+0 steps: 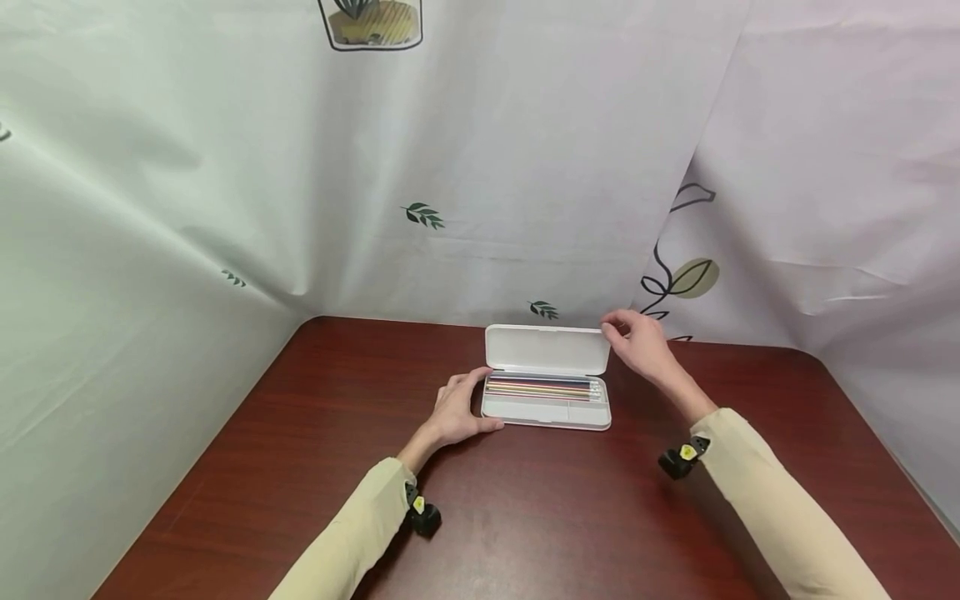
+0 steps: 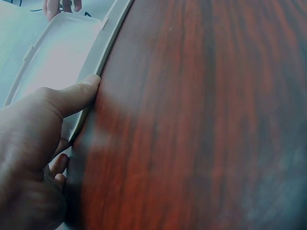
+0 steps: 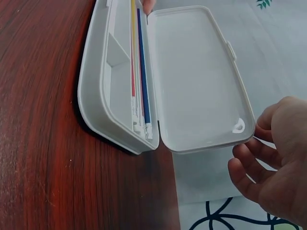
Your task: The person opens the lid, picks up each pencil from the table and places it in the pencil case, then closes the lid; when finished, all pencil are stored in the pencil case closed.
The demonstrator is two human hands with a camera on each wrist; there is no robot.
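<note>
A white pencil case [image 1: 525, 410] lies on the table with its hinged lid [image 1: 547, 350] raised at the back. Several coloured pencils [image 1: 540, 387] lie side by side in its rear compartment, their pale ends toward the right. My left hand [image 1: 455, 410] grips the case's left end, thumb on the front edge and fingers reaching round to the back. At the lid's upper right corner, my right hand [image 1: 637, 337] holds the rim between thumb and forefinger, as the right wrist view shows; the other fingers are bent loosely below it.
Dark reddish wood makes up the tabletop [image 1: 540, 517]. Behind it hangs a pale cloth [image 1: 487, 167] printed with leaves, close to the lid and right hand. Each sleeve cuff carries a small black camera [image 1: 426, 518].
</note>
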